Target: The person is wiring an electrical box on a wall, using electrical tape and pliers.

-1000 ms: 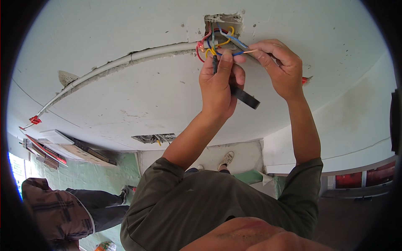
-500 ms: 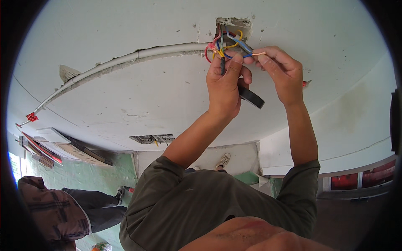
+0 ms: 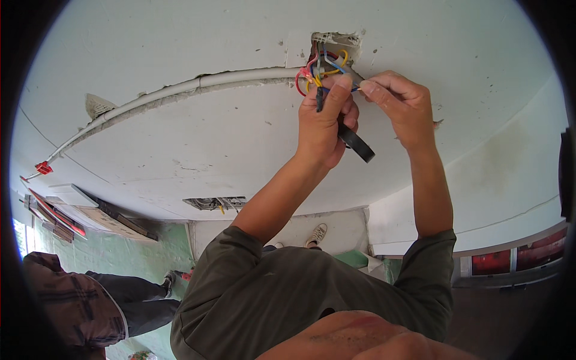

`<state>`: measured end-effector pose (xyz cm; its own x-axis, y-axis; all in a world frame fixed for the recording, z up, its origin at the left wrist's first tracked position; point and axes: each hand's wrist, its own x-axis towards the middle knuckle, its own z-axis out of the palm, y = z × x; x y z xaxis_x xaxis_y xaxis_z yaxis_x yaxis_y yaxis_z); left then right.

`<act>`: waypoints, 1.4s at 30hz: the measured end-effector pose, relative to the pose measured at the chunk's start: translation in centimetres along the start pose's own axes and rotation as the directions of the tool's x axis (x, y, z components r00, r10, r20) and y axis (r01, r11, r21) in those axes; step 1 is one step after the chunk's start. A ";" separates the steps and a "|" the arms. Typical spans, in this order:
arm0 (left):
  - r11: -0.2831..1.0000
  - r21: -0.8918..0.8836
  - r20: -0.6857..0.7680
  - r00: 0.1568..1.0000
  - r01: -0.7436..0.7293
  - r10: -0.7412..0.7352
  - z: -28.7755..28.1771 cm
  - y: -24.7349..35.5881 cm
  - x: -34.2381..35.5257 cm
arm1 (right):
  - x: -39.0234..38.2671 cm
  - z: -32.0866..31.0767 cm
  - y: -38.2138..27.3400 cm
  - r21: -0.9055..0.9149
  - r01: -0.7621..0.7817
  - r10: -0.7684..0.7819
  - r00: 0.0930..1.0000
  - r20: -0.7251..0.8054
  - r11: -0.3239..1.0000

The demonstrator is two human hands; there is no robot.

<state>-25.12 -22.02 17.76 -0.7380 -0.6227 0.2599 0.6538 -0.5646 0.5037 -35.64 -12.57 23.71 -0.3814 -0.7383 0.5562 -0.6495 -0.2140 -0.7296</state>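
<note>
A recessed box (image 3: pixel 337 41) in the white wall holds a bundle of red, yellow and blue wires (image 3: pixel 317 71). My left hand (image 3: pixel 324 123) is raised to the bundle and pinches wires between thumb and fingers, with a roll of black tape (image 3: pixel 355 143) hanging on one finger. My right hand (image 3: pixel 401 107) is just right of it and grips a wire end close to the left thumb. Both forearms rise from olive sleeves at the lower edge.
A grey conduit (image 3: pixel 180 91) runs left from the box along the wall. Lower down is a second wall opening (image 3: pixel 215 203). Another person's legs (image 3: pixel 90 306) in dark trousers stand at the lower left on a green floor. Boards lean at the left.
Both hands have shifted slightly toward the box along with the view; they stay on the wires and the tape roll stays on the left hand.
</note>
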 end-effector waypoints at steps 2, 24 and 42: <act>0.998 0.025 -0.017 0.999 0.050 -0.049 0.2 -0.1 0.2 | 0.5 -0.6 -0.6 -0.017 -0.020 0.020 0.999 0.025 1.000; 0.993 0.106 0.154 0.986 0.049 -0.065 -1.4 0.1 0.5 | 1.5 -0.8 -1.6 0.045 -0.305 0.298 0.947 0.119 0.951; 0.995 0.078 0.172 0.982 0.062 -0.075 -1.1 1.0 0.7 | -8.3 1.5 7.0 0.199 -0.036 0.009 0.991 0.133 0.979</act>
<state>-24.79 -23.67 17.55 -0.8027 -0.4759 0.3594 0.5915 -0.5586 0.5815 -36.08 -8.91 13.42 -0.2968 -0.8187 0.4916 -0.4917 -0.3103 -0.8136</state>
